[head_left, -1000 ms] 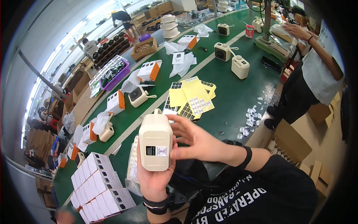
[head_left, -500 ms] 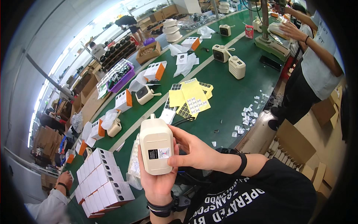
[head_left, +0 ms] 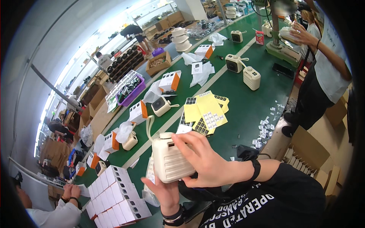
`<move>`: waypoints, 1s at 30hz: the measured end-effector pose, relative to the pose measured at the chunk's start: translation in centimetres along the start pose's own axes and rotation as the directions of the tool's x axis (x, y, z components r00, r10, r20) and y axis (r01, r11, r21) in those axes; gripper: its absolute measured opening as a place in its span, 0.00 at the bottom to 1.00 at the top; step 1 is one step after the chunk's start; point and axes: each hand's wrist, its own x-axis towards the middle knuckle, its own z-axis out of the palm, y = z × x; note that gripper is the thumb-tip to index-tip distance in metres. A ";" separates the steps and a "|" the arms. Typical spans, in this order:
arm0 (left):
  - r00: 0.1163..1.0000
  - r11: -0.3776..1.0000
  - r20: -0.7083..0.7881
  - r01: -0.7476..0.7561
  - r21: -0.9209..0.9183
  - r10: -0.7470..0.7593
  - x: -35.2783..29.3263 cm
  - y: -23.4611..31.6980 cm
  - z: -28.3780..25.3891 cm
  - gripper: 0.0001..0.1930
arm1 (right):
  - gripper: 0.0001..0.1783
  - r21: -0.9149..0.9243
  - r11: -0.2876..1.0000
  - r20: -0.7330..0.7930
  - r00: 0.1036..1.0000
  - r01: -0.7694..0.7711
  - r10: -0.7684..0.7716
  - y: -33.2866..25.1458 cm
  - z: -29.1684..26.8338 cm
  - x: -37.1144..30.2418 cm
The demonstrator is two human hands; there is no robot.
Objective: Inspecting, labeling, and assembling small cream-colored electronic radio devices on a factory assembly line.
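Note:
A small cream-coloured device (head_left: 172, 161) with a ribbed side, a round knob on top and a strap loop is held up over the near edge of the table. My right hand (head_left: 209, 161) grips it from the right, fingers across its upper edge near a dark slot. Close beneath it is my left hand (head_left: 167, 194), its thumb stretched out to the left; the device hides part of its fingers, and I cannot tell whether it bears any weight. Yellow sticker sheets (head_left: 205, 114) lie just beyond.
Stacked white boxes (head_left: 116, 195) stand at the near left. Orange-and-white boxes (head_left: 170, 81) and similar cream devices (head_left: 251, 78) line the green table (head_left: 228, 91). A green press stand (head_left: 283, 53) is at the far right, beside a co-worker (head_left: 323, 68). Another person's hands (head_left: 71, 191) are at the left.
The device has turned from its smooth labelled face to its ribbed side, strap now upright. My left hand has loosened from around it and sits lower. The view has shifted slightly.

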 end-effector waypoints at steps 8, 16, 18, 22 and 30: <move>0.994 0.998 -0.098 -0.041 0.039 0.045 -0.7 -1.1 0.5 0.43 | 0.46 0.264 0.964 0.094 0.995 -0.046 0.022 1.2 -0.5 0.3; 0.998 0.994 0.021 0.056 0.098 -0.058 -0.9 -1.4 -2.3 0.43 | 0.36 0.565 0.587 0.390 0.814 -0.580 0.430 3.5 -1.0 -0.8; 0.987 0.924 0.018 0.143 0.355 -0.159 -0.9 -0.4 -1.8 0.47 | 0.35 0.476 0.623 0.415 0.783 -0.621 0.464 5.1 -1.9 -1.1; 0.979 0.929 0.165 0.055 0.367 -0.123 -1.6 1.1 -2.8 0.30 | 0.33 0.001 0.823 -0.129 0.816 -0.567 0.563 11.8 -4.7 -1.9; 0.985 0.977 0.155 0.036 0.209 -0.070 -2.3 0.9 -3.7 0.30 | 0.33 -0.562 0.465 -0.526 0.729 -0.684 0.438 24.9 -12.6 -4.7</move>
